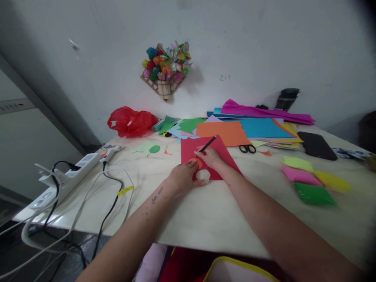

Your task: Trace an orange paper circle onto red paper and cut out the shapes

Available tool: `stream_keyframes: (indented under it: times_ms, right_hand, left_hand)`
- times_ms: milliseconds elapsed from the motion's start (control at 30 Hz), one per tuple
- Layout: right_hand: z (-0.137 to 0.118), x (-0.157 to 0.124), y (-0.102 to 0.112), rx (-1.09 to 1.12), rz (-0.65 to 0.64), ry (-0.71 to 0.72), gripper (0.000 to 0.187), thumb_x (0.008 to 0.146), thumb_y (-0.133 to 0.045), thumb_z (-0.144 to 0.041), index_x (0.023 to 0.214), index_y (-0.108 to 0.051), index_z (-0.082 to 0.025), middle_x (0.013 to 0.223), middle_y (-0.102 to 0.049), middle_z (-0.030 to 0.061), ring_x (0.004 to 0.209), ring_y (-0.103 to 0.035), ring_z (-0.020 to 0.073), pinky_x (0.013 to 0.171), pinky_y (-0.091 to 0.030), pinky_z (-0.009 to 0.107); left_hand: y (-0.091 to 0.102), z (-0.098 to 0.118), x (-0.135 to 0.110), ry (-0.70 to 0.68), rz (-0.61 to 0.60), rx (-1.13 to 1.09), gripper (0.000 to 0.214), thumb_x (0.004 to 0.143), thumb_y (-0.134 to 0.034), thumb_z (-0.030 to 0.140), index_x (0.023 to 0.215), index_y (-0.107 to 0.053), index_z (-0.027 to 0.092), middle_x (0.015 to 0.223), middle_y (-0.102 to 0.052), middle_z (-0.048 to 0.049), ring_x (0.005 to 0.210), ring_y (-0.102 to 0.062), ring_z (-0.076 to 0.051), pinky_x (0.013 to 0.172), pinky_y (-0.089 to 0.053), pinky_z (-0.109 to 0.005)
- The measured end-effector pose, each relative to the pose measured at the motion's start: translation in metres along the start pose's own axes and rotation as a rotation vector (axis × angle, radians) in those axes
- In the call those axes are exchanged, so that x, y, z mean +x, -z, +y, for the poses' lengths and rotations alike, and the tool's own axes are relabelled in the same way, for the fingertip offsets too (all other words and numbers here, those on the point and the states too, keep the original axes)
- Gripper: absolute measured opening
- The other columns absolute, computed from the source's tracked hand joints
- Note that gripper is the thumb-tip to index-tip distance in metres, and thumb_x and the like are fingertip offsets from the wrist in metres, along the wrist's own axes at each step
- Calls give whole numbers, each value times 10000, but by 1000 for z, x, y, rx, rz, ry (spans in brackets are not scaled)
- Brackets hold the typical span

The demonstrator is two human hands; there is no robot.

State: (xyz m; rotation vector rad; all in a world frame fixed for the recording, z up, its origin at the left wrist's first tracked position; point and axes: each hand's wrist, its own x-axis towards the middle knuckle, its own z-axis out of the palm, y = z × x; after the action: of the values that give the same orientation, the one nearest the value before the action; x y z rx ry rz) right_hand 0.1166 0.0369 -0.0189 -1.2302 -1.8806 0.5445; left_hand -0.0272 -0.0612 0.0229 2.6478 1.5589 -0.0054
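Observation:
A red paper sheet [205, 150] lies on the pale table [229, 211], with a round hole cut near its front edge. My left hand [183, 177] lies flat on the sheet, fingers pressing a small orange paper piece [196, 161] against it. My right hand [210, 156] is closed on a black pencil [209, 143], its tip down on the red sheet beside the orange piece. Both forearms reach in from the bottom of the view.
Stacked coloured paper sheets [252, 127] and black scissors [247, 148] lie behind. A dark phone [319, 145] and coloured pouches [311, 182] sit right. Left: a red plastic bag [131, 121], a glue gun [110, 150], a power strip [67, 176] with cables. Paper flowers [166, 66] hang on the wall.

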Motion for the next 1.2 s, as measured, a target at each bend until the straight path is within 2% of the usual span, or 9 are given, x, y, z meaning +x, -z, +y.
stream_keyframes:
  times_ms: [367,833,1200]
  right_hand:
    - [-2,-2,1,-7,9,-15,220,731,-548,-405,783,-632,-208,899,-654,58,860,-597,195,763,-458,316]
    - [-4,-4,4,8,27,-22,193,739,-545,-362,782,-633,-195,882,-660,53,845,-605,170,748,-461,280]
    - [-8,-7,7,39,37,-37,176,732,-546,-342,745,-625,-184,842,-660,50,810,-605,160,726,-454,262]
  left_hand:
    - [1,1,-1,-20,11,15,803,735,-264,711,1288,-332,133,1362,-336,-107,1233,-323,-220,980,-285,-311]
    - [4,1,0,-1,-29,2,823,738,-284,700,1323,-294,122,1383,-287,-99,1265,-260,-207,1008,-255,-316]
    - [3,0,0,7,-23,9,808,741,-301,690,1323,-296,128,1376,-305,-96,1258,-278,-202,1004,-255,-310]
